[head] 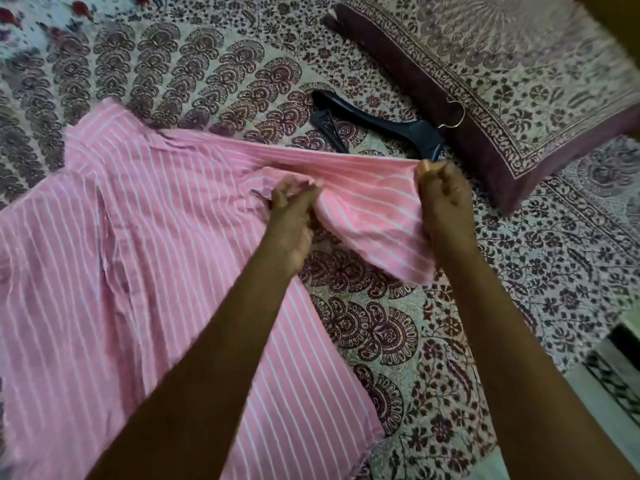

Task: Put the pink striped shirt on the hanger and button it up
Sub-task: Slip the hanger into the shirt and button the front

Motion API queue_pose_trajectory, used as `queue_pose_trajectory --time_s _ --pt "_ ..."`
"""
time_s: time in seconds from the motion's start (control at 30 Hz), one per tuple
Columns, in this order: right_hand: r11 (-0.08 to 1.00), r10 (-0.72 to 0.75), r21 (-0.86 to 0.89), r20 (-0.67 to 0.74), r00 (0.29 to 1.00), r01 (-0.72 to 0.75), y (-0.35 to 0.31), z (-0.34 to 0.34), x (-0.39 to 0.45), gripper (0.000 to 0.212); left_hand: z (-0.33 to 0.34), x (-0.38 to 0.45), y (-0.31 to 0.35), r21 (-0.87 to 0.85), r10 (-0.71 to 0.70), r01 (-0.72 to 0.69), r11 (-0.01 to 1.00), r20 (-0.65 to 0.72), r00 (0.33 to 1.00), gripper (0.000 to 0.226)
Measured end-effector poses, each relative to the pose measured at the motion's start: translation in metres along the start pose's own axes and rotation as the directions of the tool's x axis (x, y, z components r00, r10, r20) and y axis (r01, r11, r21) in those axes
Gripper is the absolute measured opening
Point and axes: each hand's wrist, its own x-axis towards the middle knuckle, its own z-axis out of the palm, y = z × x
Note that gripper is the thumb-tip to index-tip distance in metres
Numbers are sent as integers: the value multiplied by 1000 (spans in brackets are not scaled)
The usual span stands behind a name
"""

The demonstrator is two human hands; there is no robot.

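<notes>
Two bare forearms reach forward from the bottom edge over a bed covered in a cream cotton sheet (398, 327) block-printed with maroon paisley and flower motifs. The pink shirt with thin white stripes (114, 244) lies spread on that sheet, filling the left and lower part of the view; its cloth is light, soft and creased, with a rough hem along the lower edge.

The left hand (294, 220) is curled closed, fingers bunched on a fold of the shirt near its middle. The right hand (443, 199) is also closed, thumb and fingers pinching an edge of the same shirt and lifting it off the bed, so a taut band of striped cloth runs from this hand leftward and a loose flap hangs between the two hands.

Just beyond the right hand, a dark blue plastic hanger (391, 123) with a thin metal hook lies flat on the sheet, apart from the shirt. Its hook rests against a pillow (519, 84) in a matching cream-and-maroon printed case with a wide plum border, lying at the upper right.
</notes>
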Motion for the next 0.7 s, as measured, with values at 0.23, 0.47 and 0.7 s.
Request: queue_pose_trajectory --time_s 0.23,0.47,0.7 --pt "988 -53 -137 155 986 74 13 -19 1 25 33 -31 -77 -165 -151 180 970 175 973 97" --pt "896 433 -365 600 672 -252 6 -51 8 34 59 -33 -26 -300 -2 63 952 201 980 54" --pt "884 430 -125 592 682 -450 35 -94 -4 24 52 -22 3 -264 75 -75 962 -7 997 9"
